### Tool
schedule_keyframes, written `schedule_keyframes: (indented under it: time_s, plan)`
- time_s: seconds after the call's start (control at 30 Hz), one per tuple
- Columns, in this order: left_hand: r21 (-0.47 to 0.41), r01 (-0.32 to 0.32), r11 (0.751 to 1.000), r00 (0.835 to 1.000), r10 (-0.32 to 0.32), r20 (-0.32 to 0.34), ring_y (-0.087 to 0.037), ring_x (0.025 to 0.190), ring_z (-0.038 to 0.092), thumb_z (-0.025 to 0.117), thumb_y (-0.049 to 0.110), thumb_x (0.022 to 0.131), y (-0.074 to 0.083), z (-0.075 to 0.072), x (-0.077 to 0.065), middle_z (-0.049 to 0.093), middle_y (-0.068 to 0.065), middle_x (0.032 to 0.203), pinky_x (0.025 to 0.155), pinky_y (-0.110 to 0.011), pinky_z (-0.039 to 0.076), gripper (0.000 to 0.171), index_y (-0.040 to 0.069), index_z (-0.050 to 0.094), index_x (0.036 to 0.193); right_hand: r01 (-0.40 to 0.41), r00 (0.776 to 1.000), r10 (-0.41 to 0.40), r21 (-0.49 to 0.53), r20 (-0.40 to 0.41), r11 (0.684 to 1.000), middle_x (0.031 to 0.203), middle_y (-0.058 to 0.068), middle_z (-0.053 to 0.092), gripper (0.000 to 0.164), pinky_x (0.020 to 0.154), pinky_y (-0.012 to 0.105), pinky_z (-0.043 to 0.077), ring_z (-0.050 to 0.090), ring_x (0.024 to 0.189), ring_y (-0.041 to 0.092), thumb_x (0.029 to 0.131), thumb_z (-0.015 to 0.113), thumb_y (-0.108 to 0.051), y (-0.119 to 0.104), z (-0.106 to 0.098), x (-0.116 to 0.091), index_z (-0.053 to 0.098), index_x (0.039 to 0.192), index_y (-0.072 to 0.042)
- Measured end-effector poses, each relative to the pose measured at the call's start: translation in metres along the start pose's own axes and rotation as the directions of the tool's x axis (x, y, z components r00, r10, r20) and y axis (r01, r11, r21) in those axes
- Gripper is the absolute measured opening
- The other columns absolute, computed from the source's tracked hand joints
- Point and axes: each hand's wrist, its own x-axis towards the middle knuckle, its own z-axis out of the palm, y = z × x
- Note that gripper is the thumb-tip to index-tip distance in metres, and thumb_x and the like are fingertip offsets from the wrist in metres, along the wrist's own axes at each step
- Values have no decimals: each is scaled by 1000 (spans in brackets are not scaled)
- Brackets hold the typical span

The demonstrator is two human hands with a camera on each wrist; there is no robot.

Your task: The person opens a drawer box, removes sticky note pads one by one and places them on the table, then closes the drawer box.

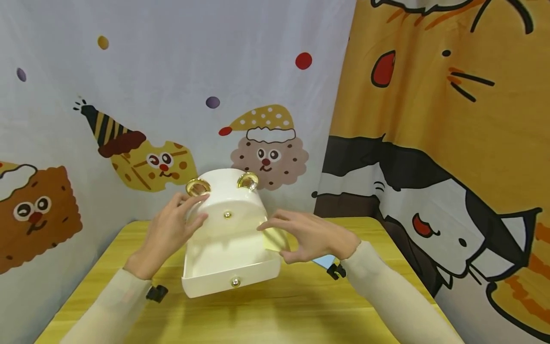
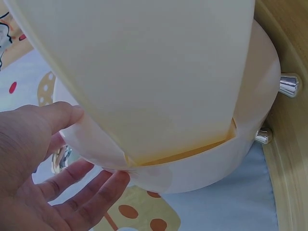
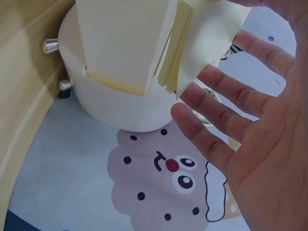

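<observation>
A white storage box (image 1: 227, 205) with gold ring ears, a round knob and small silvery legs stands on the table. Its drawer (image 1: 229, 282) sticks out toward me, and the visible part of its inside holds nothing. With relaxed fingers my left hand (image 1: 169, 227) touches the box's left side, below the left ring; its fingertips (image 2: 118, 180) lie along the curved wall in the left wrist view. My right hand (image 1: 307, 234) pinches a pale yellow paper pad (image 1: 275, 239) by the drawer's right side. The pad's sheets (image 3: 185, 53) fan apart a little at one edge.
A light blue flat item (image 1: 325, 261) lies on the wooden table (image 1: 258, 315), partly hidden by my right wrist. Behind the table hang a white cartoon curtain (image 1: 150, 71) and an orange one (image 1: 408, 110). Black clips (image 1: 157, 293) sit at both wrists.
</observation>
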Motion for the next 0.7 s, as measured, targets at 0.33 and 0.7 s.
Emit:
schedule_keyframes:
  time_s: [0.33,0.7]
  plan:
    - [-1,-28,1000,999,28,-28,-8,67,41,94,21,102,0,2,1,68,-14,118,52,-25,35,52,20,79,151,-55,998,55,0,-26,999,156,-5,66,74,93,33,63,68,118,13,97,83,-31,11,5,-19,61,167,-32]
    - [-2,-5,1000,1000,5,-8,-11,68,43,93,22,103,1,0,1,68,-15,119,54,-26,37,51,20,78,152,-126,992,126,-9,-31,992,156,-6,66,74,102,38,65,68,127,13,98,85,-35,21,12,-42,60,167,-36]
